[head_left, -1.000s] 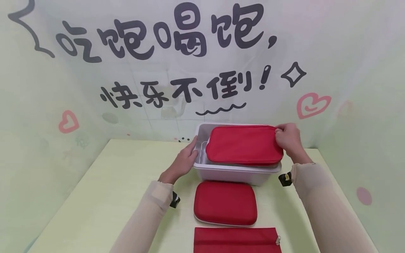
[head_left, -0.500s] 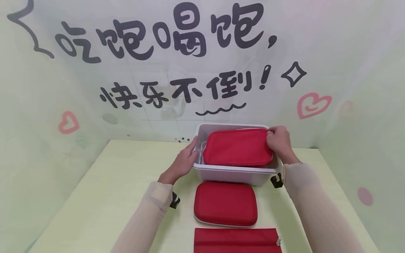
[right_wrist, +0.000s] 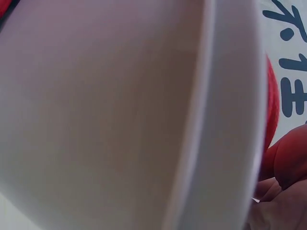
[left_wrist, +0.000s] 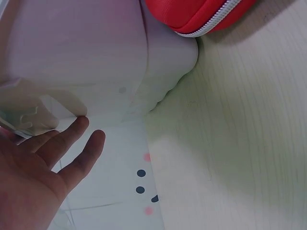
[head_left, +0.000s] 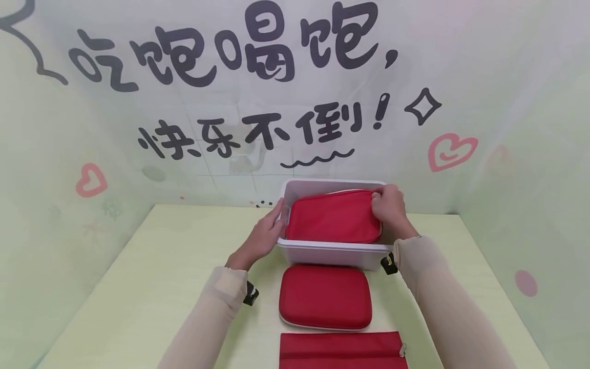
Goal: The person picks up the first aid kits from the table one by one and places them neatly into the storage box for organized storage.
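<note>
In the head view, a red zippered pouch [head_left: 334,218] lies slanted inside the light grey plastic bin [head_left: 336,256], its left part lower than the bin's rim. My right hand [head_left: 391,207] pinches the pouch's upper right corner above the bin. My left hand [head_left: 261,236] holds the bin's left side, thumb at the rim and fingers along the outer wall. The left wrist view shows those fingers [left_wrist: 72,139] against the bin's outside. In the right wrist view, the bin wall [right_wrist: 120,110] hides most of the pouch; only a red edge [right_wrist: 272,100] shows.
A red hard-shell case [head_left: 325,297] lies on the pale wooden table [head_left: 184,256] just in front of the bin. Closer to me is a flat red zip pouch [head_left: 341,351], cut off by the frame. A printed wall sheet [head_left: 221,174] hangs behind the bin.
My right hand has moved left and slightly down with the red pouch, which has sunk further into the bin. My left hand keeps its place on the bin. The view has shifted slightly.
</note>
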`<state>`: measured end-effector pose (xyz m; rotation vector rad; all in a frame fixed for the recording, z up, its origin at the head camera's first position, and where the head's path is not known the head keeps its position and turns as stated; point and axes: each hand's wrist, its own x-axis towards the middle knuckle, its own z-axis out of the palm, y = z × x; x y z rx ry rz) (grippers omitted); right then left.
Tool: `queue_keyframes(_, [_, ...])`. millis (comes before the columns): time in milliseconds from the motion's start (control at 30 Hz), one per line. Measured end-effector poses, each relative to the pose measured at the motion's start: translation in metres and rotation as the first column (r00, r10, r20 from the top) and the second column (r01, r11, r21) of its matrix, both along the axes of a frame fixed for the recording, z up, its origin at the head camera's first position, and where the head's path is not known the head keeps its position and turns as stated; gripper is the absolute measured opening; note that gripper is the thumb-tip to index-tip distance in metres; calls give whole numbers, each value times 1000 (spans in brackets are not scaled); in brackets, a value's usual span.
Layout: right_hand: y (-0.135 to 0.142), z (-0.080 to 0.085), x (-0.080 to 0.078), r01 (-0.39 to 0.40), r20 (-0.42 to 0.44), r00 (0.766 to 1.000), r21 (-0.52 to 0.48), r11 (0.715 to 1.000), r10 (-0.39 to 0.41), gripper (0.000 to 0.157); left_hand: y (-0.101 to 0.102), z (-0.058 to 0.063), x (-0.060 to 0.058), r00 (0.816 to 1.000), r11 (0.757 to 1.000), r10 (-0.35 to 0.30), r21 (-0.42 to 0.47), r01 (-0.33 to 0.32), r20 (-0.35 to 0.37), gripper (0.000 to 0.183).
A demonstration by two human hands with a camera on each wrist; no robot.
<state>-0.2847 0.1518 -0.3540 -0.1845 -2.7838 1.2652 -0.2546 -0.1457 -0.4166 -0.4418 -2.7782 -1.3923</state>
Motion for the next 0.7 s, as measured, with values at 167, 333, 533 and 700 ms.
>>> queue_keyframes(167, [1, -1, 0, -11, -5, 1000, 19, 1000, 11, 35, 2, 0, 0, 1000, 1000, 1, 5, -1, -11, 53])
queue_keyframes(333, [3, -2, 1, -17, 6, 1000, 18, 1000, 17, 36, 2, 0, 0, 1000, 1000, -4, 11, 4, -17, 53])
queue_keyframes(533, [6, -5, 0, 0, 13, 1000, 16, 1000, 0, 34, 2, -1, 0, 1000, 1000, -8, 14, 8, -17, 53])
queue_keyframes(700, [5, -3, 2, -30, 10, 1000, -4, 1000, 30, 33, 1, -1, 0, 1000, 1000, -9, 15, 9, -20, 53])
